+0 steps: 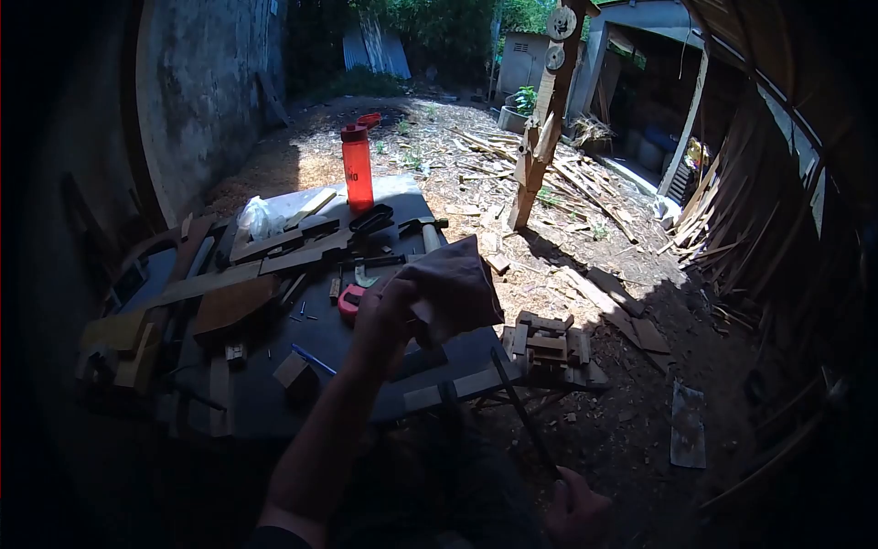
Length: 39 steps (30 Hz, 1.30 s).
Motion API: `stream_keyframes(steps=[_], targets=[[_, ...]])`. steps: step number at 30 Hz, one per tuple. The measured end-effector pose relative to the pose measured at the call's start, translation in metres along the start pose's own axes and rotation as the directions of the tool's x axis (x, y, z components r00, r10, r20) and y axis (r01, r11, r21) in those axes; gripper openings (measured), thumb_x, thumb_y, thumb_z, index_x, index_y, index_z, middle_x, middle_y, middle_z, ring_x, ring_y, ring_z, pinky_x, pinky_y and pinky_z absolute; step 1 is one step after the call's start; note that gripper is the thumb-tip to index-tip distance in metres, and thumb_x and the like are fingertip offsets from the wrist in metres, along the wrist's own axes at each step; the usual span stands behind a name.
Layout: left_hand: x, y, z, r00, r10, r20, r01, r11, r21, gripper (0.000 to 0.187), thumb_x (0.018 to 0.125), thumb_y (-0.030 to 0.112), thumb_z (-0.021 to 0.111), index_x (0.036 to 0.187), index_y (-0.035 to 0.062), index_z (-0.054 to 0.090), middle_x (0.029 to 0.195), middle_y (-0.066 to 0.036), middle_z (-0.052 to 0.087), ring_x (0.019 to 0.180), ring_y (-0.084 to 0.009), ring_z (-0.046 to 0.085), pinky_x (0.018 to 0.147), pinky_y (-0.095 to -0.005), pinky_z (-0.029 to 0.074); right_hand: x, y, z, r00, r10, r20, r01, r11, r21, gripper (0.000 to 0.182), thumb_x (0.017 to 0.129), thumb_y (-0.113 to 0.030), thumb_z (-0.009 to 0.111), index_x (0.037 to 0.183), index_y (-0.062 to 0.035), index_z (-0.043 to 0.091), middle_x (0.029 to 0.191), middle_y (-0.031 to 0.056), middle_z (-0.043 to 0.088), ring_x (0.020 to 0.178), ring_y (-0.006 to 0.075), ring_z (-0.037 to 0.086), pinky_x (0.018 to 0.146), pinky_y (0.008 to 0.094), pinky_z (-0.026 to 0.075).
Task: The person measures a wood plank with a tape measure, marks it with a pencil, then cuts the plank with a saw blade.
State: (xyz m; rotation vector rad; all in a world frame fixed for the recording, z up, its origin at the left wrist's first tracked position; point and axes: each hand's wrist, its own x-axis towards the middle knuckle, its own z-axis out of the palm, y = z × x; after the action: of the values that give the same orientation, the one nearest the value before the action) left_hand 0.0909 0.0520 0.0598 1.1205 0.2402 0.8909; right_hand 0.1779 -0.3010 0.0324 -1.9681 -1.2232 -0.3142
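Observation:
Raised over the table's front right, my left hand (393,306) is closed around a broad pale piece that looks like wood (453,284). Its lower part lies in shadow, so its exact shape is hard to make out. Low on the right, my right hand (576,508) grips the lower end of a long, narrow, dark bar-like tool (521,412). The tool slants up and left, with its tip near the table's front right corner, apart from the pale piece. On the table, a red tape measure (350,302) lies just left of my left hand.
The dark table (261,366) carries a red bottle (357,169), a hammer (428,231), a blue pen (314,360), a curved wooden piece (236,306) and several boards. Stacked wood offcuts (549,348) stand at its right. A wooden post (540,137) rises beyond, among scattered scraps.

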Motion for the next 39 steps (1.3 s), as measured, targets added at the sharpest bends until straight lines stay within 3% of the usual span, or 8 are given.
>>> stream_keyframes(steps=[6, 10, 15, 20, 24, 28, 35, 39], targets=[[-0.057, -0.027, 0.018, 0.915, -0.379, -0.141, 0.305, 0.875, -0.376, 0.038, 0.101, 0.026, 0.054, 0.129, -0.0001, 0.056, 0.121, -0.014, 0.066, 0.110, -0.0268, 0.069, 0.085, -0.0399, 0.062, 0.009, -0.006, -0.003, 0.957, -0.226, -0.180, 0.202, 0.969, -0.142, 0.023, 0.103, -0.012, 0.062, 0.118, 0.0047, 0.067, 0.062, 0.0119, 0.058, 0.046, 0.0191, 0.054, 0.045, 0.0324, 0.042], [-0.121, -0.059, 0.011, 0.893, -0.374, 0.249, 0.449, 0.757, -0.474, 0.040, 0.098, 0.022, 0.066, 0.130, -0.0007, 0.057, 0.116, -0.010, 0.067, 0.109, -0.0195, 0.067, 0.089, -0.0313, 0.055, 0.007, -0.015, -0.009, 0.999, 0.038, -0.027, -0.017, 0.847, 0.532, 0.020, 0.105, -0.016, 0.062, 0.110, 0.0035, 0.065, 0.061, -0.0008, 0.048, 0.054, 0.0051, 0.043, 0.047, 0.0263, 0.035], [-0.179, -0.014, 0.043, 0.807, -0.414, 0.420, 0.372, 0.910, 0.183, 0.054, 0.101, 0.026, 0.068, 0.145, -0.0007, 0.052, 0.124, -0.006, 0.068, 0.118, -0.0111, 0.061, 0.101, -0.0307, 0.050, 0.008, -0.006, -0.014, 0.877, -0.016, 0.480, -0.292, 0.776, 0.559, 0.020, 0.101, -0.014, 0.067, 0.116, -0.0016, 0.061, 0.070, -0.0007, 0.056, 0.063, 0.0075, 0.051, 0.058, 0.0236, 0.041], [-0.204, -0.004, 0.057, 0.795, -0.481, 0.369, 0.421, 0.876, 0.234, 0.038, 0.103, 0.016, 0.066, 0.138, 0.0022, 0.061, 0.112, -0.005, 0.072, 0.097, -0.0101, 0.067, 0.084, -0.0274, 0.055, -0.024, 0.018, 0.000, 0.797, 0.060, 0.601, -0.423, 0.765, 0.485, 0.054, 0.092, -0.012, 0.071, 0.142, -0.0024, 0.051, 0.096, 0.0175, 0.070, 0.081, 0.0319, 0.074, 0.068, 0.0436, 0.058], [-0.209, -0.016, 0.049, 0.794, -0.402, 0.455, 0.421, 0.905, 0.066, 0.027, 0.105, 0.014, 0.063, 0.130, 0.0043, 0.068, 0.113, -0.005, 0.071, 0.092, -0.0095, 0.067, 0.080, -0.0267, 0.055, -0.032, 0.003, 0.014, 0.794, 0.029, 0.607, -0.583, 0.317, 0.748, 0.057, 0.099, -0.008, 0.066, 0.153, -0.0072, 0.050, 0.142, 0.0172, 0.056, 0.117, 0.0252, 0.064, 0.095, 0.0386, 0.053], [-0.209, -0.034, 0.040, 0.782, -0.396, 0.482, 0.363, 0.917, 0.164, 0.025, 0.105, 0.015, 0.063, 0.126, 0.0044, 0.070, 0.118, -0.006, 0.069, 0.098, -0.0127, 0.069, 0.087, -0.0290, 0.055, -0.005, -0.006, 0.005, 0.919, -0.300, 0.255, 0.071, 0.763, 0.643, 0.037, 0.095, -0.004, 0.067, 0.132, 0.0010, 0.068, 0.145, 0.0226, 0.055, 0.115, 0.0365, 0.066, 0.096, 0.0426, 0.054], [-0.205, -0.039, 0.046, 0.783, -0.268, 0.561, 0.442, 0.875, -0.198, 0.026, 0.105, 0.021, 0.062, 0.125, 0.0040, 0.063, 0.123, -0.008, 0.067, 0.122, -0.0171, 0.062, 0.104, -0.0335, 0.050, -0.010, -0.010, 0.004, 0.925, -0.317, 0.210, 0.124, 0.773, 0.622, 0.038, 0.087, 0.005, 0.072, 0.125, 0.0058, 0.069, 0.128, 0.0237, 0.063, 0.108, 0.0342, 0.068, 0.088, 0.0383, 0.055], [-0.205, -0.040, 0.049, 0.809, -0.218, 0.545, 0.413, 0.871, -0.265, 0.031, 0.108, 0.032, 0.057, 0.123, 0.0050, 0.059, 0.126, -0.009, 0.064, 0.120, -0.0176, 0.061, 0.103, -0.0335, 0.051, -0.021, -0.004, 0.009, 0.930, -0.070, 0.362, -0.236, 0.641, 0.731, 0.026, 0.083, 0.010, 0.072, 0.108, 0.0029, 0.073, 0.109, 0.0142, 0.060, 0.094, 0.0259, 0.064, 0.082, 0.0333, 0.052]])
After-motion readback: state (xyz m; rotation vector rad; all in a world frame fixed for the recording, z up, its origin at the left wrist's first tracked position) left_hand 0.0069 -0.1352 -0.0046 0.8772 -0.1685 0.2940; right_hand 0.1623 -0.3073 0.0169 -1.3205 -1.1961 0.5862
